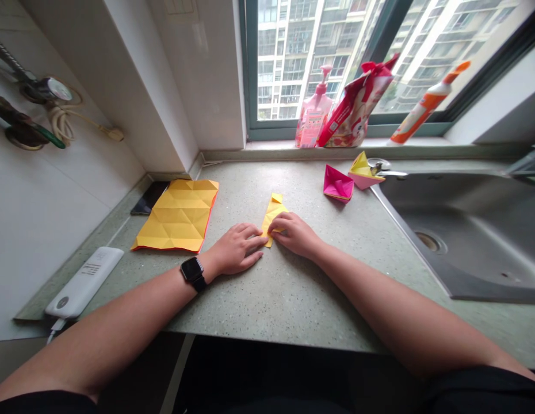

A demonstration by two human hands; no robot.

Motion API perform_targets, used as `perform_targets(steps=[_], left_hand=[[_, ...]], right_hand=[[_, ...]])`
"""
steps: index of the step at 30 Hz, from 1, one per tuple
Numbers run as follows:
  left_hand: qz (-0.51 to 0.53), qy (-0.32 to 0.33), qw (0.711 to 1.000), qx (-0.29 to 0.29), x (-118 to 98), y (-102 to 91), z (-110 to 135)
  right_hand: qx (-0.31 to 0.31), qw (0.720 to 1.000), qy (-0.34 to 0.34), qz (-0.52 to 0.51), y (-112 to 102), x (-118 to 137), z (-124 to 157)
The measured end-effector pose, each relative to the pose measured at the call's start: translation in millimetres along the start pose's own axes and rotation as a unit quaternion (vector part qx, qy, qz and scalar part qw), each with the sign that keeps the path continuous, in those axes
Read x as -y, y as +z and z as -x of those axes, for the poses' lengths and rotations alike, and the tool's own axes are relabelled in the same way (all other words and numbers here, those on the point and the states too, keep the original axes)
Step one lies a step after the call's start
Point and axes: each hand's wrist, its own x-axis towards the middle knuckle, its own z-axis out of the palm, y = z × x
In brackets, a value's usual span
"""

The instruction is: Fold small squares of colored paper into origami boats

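Note:
A small folded piece of yellow origami paper [271, 211] lies on the speckled countertop [267, 305] between my hands. My left hand [238, 247] rests flat with its fingers spread, fingertips touching the paper's left lower edge. My right hand [295, 233] has its fingers bent, with thumb and fingertips pinching the paper's right side and covering part of it. Left of my hands lies a larger stack of creased yellow sheets [179, 213] with an orange-red underside. A folded pink paper piece [337, 184] and a yellow-and-pink one [365, 171] stand at the back right.
A steel sink [478, 230] with a faucet [386, 168] is on the right. A white power bank [85, 282] and a dark phone [149, 198] lie on the left. On the windowsill stand a pink pump bottle [313, 118], a red bag [358, 106] and an orange-white bottle [425, 109].

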Motion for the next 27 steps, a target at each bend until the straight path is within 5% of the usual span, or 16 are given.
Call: perform_targets(steps=[27], left_hand=[[0.025, -0.006, 0.999, -0.032, -7.6, 5.4, 1.6]], right_hand=[[0.029, 0.999, -0.02, -0.039, -14.2, 0.6, 29.8]])
